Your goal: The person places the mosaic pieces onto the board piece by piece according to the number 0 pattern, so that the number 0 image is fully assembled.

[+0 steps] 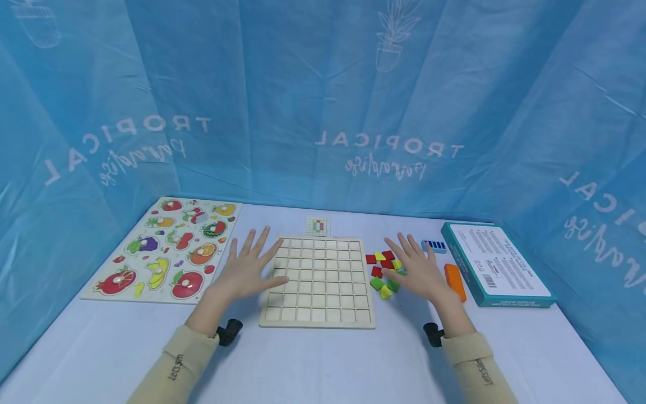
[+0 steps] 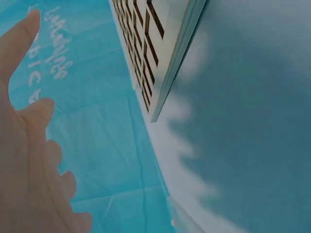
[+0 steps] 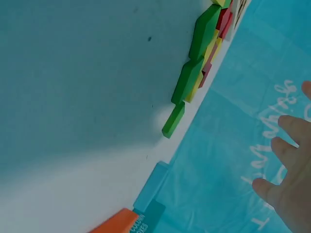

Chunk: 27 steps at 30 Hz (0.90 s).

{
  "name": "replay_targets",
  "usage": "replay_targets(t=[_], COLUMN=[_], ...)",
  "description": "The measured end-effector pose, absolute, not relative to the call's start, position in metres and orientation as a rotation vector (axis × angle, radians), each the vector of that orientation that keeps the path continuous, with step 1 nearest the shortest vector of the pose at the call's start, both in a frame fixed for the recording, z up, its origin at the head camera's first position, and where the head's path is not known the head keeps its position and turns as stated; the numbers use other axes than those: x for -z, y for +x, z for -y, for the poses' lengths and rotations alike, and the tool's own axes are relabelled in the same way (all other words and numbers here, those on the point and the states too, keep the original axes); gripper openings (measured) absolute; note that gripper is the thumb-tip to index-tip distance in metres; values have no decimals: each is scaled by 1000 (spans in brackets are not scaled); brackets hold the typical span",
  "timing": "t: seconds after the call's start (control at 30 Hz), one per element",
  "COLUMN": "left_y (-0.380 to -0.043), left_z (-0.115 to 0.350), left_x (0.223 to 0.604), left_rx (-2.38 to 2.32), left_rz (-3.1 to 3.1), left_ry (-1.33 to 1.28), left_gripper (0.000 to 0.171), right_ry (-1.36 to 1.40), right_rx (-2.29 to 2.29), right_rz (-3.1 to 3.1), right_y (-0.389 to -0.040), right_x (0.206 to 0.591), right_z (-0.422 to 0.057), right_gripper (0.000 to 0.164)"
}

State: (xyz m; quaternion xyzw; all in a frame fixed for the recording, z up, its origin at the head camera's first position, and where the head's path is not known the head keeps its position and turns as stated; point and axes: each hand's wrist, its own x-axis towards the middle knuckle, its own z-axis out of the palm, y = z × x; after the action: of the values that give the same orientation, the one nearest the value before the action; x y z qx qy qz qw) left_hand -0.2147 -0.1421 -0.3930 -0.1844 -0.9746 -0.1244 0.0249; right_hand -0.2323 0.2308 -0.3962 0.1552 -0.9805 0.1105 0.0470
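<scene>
My left hand [image 1: 244, 275] is held over the table with fingers spread, its thumb overlapping the left edge of a wooden grid board [image 1: 318, 324] in the head view. Nothing is in its grasp. The right hand [image 1: 416, 272] hovers palm down with spread fingers, also holding nothing, beside a loose group of small red, yellow and green blocks [image 1: 376, 272]. Part of that group is hidden behind the right fingers. In the right wrist view several green blocks [image 3: 188, 80] lie on the tabletop, apart from the fingers [image 3: 291, 128]. The board's side [image 2: 170, 63] shows in the left wrist view.
A fruit puzzle board [image 1: 171, 252] lies at the left. Behind the grid stands a small pattern card [image 1: 318, 226]. To the right are a blue striped piece [image 1: 434, 246], an orange block [image 1: 455, 282] and a teal box [image 1: 499, 266]. A blue curtain [image 1: 303, 112] closes the back.
</scene>
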Motion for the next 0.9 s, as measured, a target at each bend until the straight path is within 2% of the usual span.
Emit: replay_targets(t=[0.37,0.9], left_y=[-235,-252], left_z=[133,139], left_x=[403,414], left_rx=[566,1000], left_rz=[3068,3134], left_ry=[-527,-354], left_gripper=[85,84], right_ry=[418,300], right_rx=[-505,-600], right_rz=[3060,3181], right_y=[-256,-288], right_x=[405,416], right_z=[-223,-213], right_gripper=[69,45])
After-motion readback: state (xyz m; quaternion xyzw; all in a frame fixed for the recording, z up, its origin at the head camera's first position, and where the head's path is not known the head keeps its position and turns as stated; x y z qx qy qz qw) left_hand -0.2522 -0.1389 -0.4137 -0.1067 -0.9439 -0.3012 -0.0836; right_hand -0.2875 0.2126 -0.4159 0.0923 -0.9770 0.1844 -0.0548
